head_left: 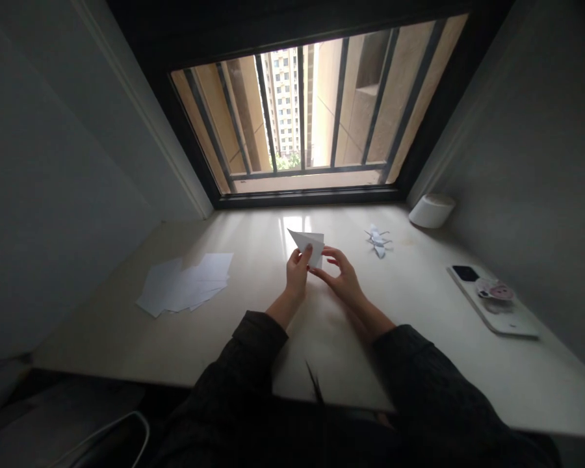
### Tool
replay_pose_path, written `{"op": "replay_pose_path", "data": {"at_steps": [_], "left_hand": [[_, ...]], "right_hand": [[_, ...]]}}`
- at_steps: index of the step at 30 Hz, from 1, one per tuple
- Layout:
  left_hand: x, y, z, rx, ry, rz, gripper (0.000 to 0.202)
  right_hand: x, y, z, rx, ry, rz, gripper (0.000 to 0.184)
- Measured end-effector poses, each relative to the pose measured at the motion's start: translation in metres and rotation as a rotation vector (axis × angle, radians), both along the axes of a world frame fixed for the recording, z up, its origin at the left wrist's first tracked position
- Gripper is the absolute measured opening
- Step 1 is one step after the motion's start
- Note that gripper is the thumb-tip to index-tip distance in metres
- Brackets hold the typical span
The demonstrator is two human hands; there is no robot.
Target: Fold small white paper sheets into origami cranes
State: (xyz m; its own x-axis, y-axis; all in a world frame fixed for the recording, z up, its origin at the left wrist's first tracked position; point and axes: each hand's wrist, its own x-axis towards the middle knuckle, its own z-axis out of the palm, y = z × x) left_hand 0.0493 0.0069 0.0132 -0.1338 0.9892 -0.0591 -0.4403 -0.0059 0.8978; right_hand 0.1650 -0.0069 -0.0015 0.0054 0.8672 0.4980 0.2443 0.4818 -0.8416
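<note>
A folded white paper with a pointed, roughly triangular shape is held up above the pale desktop. My left hand pinches its lower left side between thumb and fingers. My right hand grips its lower right corner, with the fingertips on the paper. To the right of my hands, a small white paper crane lies on the desk, out of reach of my fingers. Part of the folded paper is hidden by my fingers.
Several loose white paper sheets lie overlapping at the desk's left. A phone in a white case lies at the right, next to a white cylindrical container. Walls flank the desk, and a barred window stands behind it.
</note>
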Motion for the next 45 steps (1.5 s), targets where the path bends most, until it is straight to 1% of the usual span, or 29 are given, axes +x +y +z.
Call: {"op": "replay_pose_path", "data": {"at_steps": [2, 4, 9, 11, 14, 17, 18, 19, 21, 24, 27, 31, 34, 39, 42, 45], "left_hand": [[0.000, -0.003, -0.003, 0.000, 0.004, -0.017, 0.044], [-0.002, -0.003, -0.004, 0.002, 0.017, -0.048, 0.044], [-0.007, -0.003, -0.006, -0.022, 0.140, -0.055, 0.042], [-0.007, -0.003, -0.007, -0.028, 0.154, -0.071, 0.042], [-0.009, -0.001, -0.009, -0.041, 0.138, -0.102, 0.041], [-0.016, 0.004, -0.006, -0.039, 0.111, -0.129, 0.044], [-0.019, 0.006, -0.004, -0.038, 0.112, -0.102, 0.048], [-0.023, 0.008, -0.002, -0.031, 0.135, -0.075, 0.053], [-0.032, 0.012, 0.003, 0.019, 0.251, -0.032, 0.058], [-0.046, 0.017, 0.010, 0.151, 0.450, -0.097, 0.054], [-0.058, 0.019, 0.016, 0.221, 0.543, -0.088, 0.050], [-0.061, 0.019, 0.016, 0.187, 0.619, -0.165, 0.053], [-0.055, 0.017, 0.009, 0.174, 0.613, -0.212, 0.052], [-0.044, 0.017, 0.000, 0.174, 0.528, -0.139, 0.045], [-0.040, 0.015, -0.001, 0.200, 0.450, -0.131, 0.041], [-0.035, 0.013, 0.000, 0.211, 0.401, -0.127, 0.036]], "right_hand": [[-0.001, 0.001, -0.002, -0.011, 0.007, 0.003, 0.029], [-0.001, 0.003, -0.004, -0.055, 0.060, -0.010, 0.024], [0.004, 0.009, -0.009, -0.218, 0.269, -0.105, 0.028], [0.006, 0.011, -0.010, -0.249, 0.323, -0.111, 0.029], [0.007, 0.011, -0.010, -0.255, 0.362, -0.125, 0.029], [0.007, 0.010, -0.008, -0.258, 0.326, -0.152, 0.030], [0.007, 0.010, -0.007, -0.253, 0.296, -0.160, 0.031], [0.008, 0.009, -0.006, -0.242, 0.260, -0.166, 0.031], [0.009, 0.009, -0.005, -0.217, 0.190, -0.174, 0.030], [0.012, 0.008, -0.003, -0.195, 0.125, -0.174, 0.029], [0.015, 0.007, 0.000, -0.157, 0.068, -0.175, 0.029], [0.017, 0.003, 0.005, -0.081, -0.036, -0.155, 0.027], [0.016, 0.001, 0.008, -0.051, -0.089, -0.146, 0.026], [0.015, 0.000, 0.008, -0.040, -0.126, -0.171, 0.026], [0.013, 0.000, 0.009, -0.043, -0.076, -0.191, 0.027], [0.010, 0.000, 0.010, -0.032, 0.038, -0.174, 0.025]]}}
